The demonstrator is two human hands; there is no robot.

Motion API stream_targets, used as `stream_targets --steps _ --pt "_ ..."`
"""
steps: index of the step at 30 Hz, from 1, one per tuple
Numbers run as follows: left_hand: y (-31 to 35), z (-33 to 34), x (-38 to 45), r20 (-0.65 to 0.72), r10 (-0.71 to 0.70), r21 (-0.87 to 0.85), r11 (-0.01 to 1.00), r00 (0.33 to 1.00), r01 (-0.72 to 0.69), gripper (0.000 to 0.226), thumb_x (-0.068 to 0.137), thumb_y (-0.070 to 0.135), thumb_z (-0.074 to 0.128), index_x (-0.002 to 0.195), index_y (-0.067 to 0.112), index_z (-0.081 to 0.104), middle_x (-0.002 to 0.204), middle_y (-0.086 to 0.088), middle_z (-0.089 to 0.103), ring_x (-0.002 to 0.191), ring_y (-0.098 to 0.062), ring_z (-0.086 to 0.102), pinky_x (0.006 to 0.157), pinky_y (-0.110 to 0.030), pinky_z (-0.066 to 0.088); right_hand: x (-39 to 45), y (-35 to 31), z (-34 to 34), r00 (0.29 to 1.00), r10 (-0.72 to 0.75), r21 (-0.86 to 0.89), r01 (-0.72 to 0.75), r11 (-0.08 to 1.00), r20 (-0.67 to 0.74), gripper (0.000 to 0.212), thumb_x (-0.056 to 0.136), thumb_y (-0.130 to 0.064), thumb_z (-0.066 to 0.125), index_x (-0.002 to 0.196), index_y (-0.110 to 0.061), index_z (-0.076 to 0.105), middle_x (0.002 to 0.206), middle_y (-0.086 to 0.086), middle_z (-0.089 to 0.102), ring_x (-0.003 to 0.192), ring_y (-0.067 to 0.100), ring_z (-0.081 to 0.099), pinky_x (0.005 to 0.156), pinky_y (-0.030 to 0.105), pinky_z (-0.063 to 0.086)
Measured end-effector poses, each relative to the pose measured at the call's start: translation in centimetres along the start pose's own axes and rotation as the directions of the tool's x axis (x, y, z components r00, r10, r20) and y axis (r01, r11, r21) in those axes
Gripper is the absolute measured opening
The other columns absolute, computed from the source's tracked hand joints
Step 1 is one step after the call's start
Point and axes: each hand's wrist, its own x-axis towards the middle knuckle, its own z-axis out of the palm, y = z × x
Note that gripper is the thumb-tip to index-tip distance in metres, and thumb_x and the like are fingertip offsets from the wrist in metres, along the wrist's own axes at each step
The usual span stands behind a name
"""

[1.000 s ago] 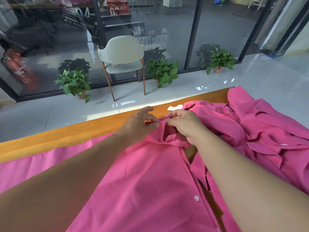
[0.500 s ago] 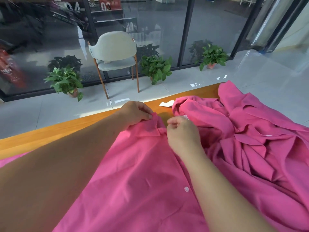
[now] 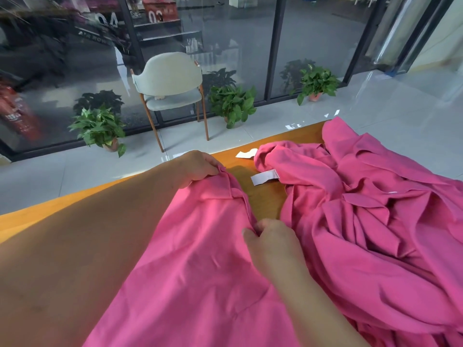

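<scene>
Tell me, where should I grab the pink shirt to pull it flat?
Probably take the pink shirt at its collar and open front edge, coming from the near side over the cloth. Both are folded ridges raised off the table, easy to pinch. The left hand pinches by the collar; the right hand pinches the edge lower down.

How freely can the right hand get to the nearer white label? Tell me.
Probably yes: only bare table lies between the right hand and the label, though that hand pinches the edge of the shirt.
</scene>
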Motion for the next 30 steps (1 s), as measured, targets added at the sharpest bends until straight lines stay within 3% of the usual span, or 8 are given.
stream_targets --steps 5,7,10,14,18,24,30 --pt "0.0 0.6 0.2 -0.037 0.045 0.130 0.991 0.998 -0.040 0.023 0.091 0.014 0.063 0.079 0.032 0.072 0.096 0.006 0.071 0.093 -0.017 0.062 0.090 -0.034 0.054 0.9 0.6 0.1 1.000 0.009 0.013 -0.009 1.000 -0.019 0.028 0.098 -0.040 0.047 0.080 -0.020 0.057 0.095 0.008 0.069 0.092 0.032 0.061 0.068 0.031 0.036" --pt "0.1 0.8 0.4 -0.060 0.052 0.167 0.985 0.997 -0.042 0.021 0.092 0.016 0.063 0.080 0.032 0.072 0.092 0.009 0.069 0.083 -0.012 0.059 0.079 -0.029 0.054 1.1 0.7 0.0 0.999 -0.011 0.002 0.011 1.000 -0.039 0.029 0.100 -0.036 0.044 0.078 -0.019 0.053 0.096 0.011 0.069 0.092 0.033 0.061 0.067 0.031 0.035" --pt "0.2 1.2 0.7 -0.185 0.039 0.178 0.984 0.982 -0.006 0.020 0.093 0.012 0.060 0.090 0.023 0.076 0.085 0.009 0.067 0.067 -0.011 0.055 0.059 -0.019 0.047 1.0 1.5 -0.4 0.995 -0.032 -0.082 0.025 0.996 -0.094 0.026 0.100 -0.025 0.044 0.089 -0.010 0.063 0.102 0.013 0.070 0.098 0.033 0.063 0.076 0.034 0.043" --pt "-0.2 1.3 1.2 -0.299 0.021 0.151 0.988 0.954 0.025 0.020 0.093 0.010 0.061 0.103 0.015 0.077 0.108 0.002 0.071 0.099 -0.023 0.064 0.079 -0.024 0.046 1.0 2.6 -0.4 0.979 0.017 0.018 -0.014 1.000 -0.201 0.017 0.100 -0.024 0.049 0.089 -0.013 0.055 0.098 0.015 0.069 0.093 0.032 0.066 0.079 0.034 0.047" --pt "-0.5 1.6 2.0 -0.326 0.024 0.131 0.991 0.945 0.020 0.013 0.091 0.015 0.065 0.093 0.021 0.075 0.105 0.002 0.069 0.091 -0.016 0.058 0.076 -0.026 0.045 1.1 2.8 0.0 0.985 -0.001 0.045 0.008 0.999 -0.170 0.021 0.095 -0.033 0.056 0.082 -0.017 0.053 0.088 0.011 0.069 0.084 0.030 0.066 0.075 0.032 0.050" --pt "-0.8 2.9 2.4 -0.377 0.112 0.245 0.969 0.919 -0.018 0.012 0.091 0.017 0.062 0.087 0.026 0.069 0.091 0.005 0.063 0.089 -0.016 0.056 0.073 -0.028 0.040 0.8 3.1 -0.5 0.993 -0.012 0.081 0.022 0.996 -0.118 0.038 0.093 -0.036 0.060 0.065 -0.021 0.039 0.072 0.001 0.057 0.069 0.021 0.052 0.064 0.024 0.033" --pt "-1.0 3.0 2.4 -0.336 0.132 0.223 0.973 0.932 -0.058 0.012 0.089 0.018 0.066 0.097 0.023 0.071 0.094 0.005 0.065 0.095 -0.018 0.059 0.079 -0.028 0.043 0.7 3.0 -1.1 1.000 -0.008 -0.032 0.008 0.999 -0.012 0.029 0.091 -0.038 0.063 0.076 -0.016 0.049 0.068 -0.002 0.051 0.070 0.020 0.052 0.063 0.023 0.033"
